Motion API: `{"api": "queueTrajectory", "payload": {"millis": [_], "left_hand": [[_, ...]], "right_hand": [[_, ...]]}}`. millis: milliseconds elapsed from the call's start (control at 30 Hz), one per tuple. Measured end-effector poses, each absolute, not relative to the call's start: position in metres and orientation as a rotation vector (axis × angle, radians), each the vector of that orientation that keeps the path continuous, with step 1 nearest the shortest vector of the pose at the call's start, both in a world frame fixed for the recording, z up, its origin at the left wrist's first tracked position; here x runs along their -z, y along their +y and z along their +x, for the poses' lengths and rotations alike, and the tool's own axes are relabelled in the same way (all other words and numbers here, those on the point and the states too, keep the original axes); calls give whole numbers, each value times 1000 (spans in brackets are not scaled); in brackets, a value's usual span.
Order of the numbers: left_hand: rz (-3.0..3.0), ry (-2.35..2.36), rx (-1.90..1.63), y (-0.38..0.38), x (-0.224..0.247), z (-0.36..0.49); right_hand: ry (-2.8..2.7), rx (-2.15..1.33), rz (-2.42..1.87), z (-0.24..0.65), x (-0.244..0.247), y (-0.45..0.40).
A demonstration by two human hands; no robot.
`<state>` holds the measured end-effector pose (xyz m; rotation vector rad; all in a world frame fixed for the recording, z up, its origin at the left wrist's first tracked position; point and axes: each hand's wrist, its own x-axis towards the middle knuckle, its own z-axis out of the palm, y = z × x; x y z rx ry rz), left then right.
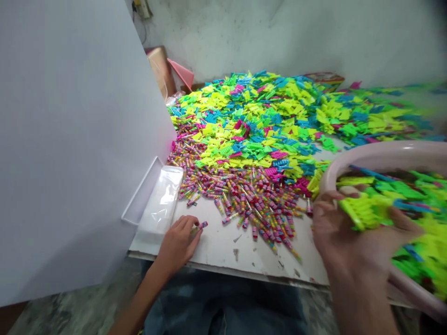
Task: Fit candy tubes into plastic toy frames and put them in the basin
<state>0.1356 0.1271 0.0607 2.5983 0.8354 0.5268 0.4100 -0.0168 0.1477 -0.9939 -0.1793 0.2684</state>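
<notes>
My left hand (179,238) is low over the table's front edge, its fingers closed on a small candy tube (203,225) with a pink wrapper and a red end. Beside that hand lies a stack of clear plastic bags (164,190). My right hand (352,246), blurred, is at the near left rim of a pale pink basin (387,149). It grips a yellow plastic piece (366,211) with comb-like ridges; whether several pieces are in it I cannot tell. More green, yellow and blue plastic pieces (419,190) fill the basin.
A loose heap of candy tubes (251,197) covers the middle of the table (223,246). Behind it rises a large pile of bright plastic pieces (265,111), against the wall. A tall white panel (77,116) stands at the left.
</notes>
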Motion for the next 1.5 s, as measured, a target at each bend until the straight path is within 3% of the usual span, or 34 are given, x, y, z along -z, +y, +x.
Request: {"api": "queueTrajectory", "payload": {"millis": [167,333,1500], "left_hand": [[2178,901,-656,120,-70,153],[2024,822,-646,104,-91,173],[1593,896,-715,87,-89,193]], "right_hand": [[-164,-890,-949,371,-131,-6],[-181,-1120,-973,340,-111,12],[-52,-887,-918,306,-93,30]]}}
